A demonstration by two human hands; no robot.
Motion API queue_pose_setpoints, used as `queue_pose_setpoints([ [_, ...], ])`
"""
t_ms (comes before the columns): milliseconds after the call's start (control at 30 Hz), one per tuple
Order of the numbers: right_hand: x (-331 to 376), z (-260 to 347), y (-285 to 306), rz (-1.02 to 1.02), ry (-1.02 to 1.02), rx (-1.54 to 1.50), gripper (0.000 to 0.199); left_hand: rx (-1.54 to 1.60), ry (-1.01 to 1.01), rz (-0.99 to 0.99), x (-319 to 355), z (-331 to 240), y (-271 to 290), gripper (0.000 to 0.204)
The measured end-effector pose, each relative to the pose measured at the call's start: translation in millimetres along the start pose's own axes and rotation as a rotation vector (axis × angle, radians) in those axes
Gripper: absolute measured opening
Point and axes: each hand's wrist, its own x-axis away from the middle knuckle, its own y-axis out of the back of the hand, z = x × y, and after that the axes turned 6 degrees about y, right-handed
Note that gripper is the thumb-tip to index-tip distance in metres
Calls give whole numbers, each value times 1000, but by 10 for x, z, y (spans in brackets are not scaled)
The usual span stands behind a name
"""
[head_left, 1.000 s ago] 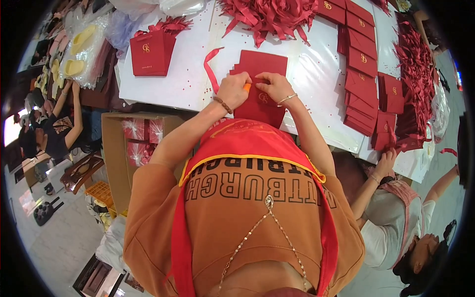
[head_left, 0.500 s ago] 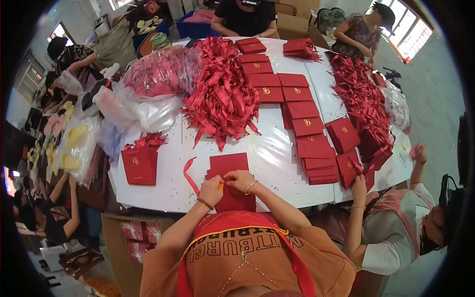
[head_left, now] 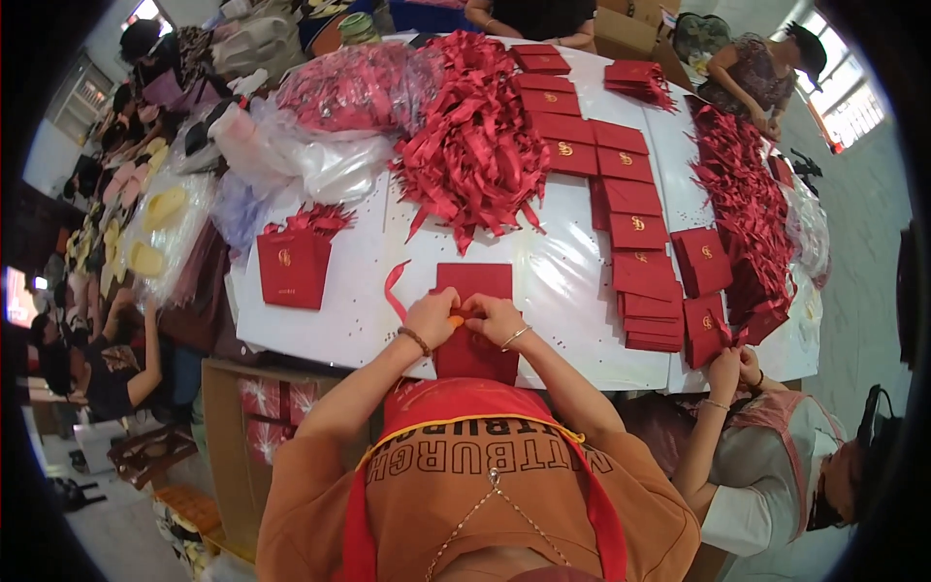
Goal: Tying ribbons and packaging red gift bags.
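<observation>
In front of me a red paper bag (head_left: pixel 475 365) lies flat on the table, both hands over its upper part. My left hand (head_left: pixel 430 318) is closed in a pinch on a red ribbon (head_left: pixel 395 291), whose loose end curls out to the left of it. Something small and orange (head_left: pixel 456 321) shows at the left thumb. Close beside it, almost touching, my right hand (head_left: pixel 495 324) has its fingers bent and pressed together at the same spot on the bag. What lies between its fingertips is hidden.
Ribbons heap (head_left: pixel 472 145) at the table's middle, beside plastic-wrapped bundles (head_left: pixel 349 92). A bag with ribbons (head_left: pixel 294 270) lies left; stacked red bags (head_left: pixel 635 233) run down the right. A co-worker's hands (head_left: pixel 734 369) work at the right edge. An open carton (head_left: pixel 228 436) stands below left.
My view has shifted, so the table sits higher and further right in it. My hands stay at the bag with the ribbon. The right-hand co-worker's raised hand has come down beside the other.
</observation>
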Motion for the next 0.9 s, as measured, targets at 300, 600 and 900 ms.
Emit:
queue_pose_setpoints([
  [300,107,193,9,-39,133,183,21,-356,-36,271,-266,40,251,21],
  [600,201,307,-92,-128,316,355,15,-297,-318,1004,-699,18,340,25],
  [900,148,242,-93,-178,328,365,16,-32,-347,871,-658,184,229,13],
])
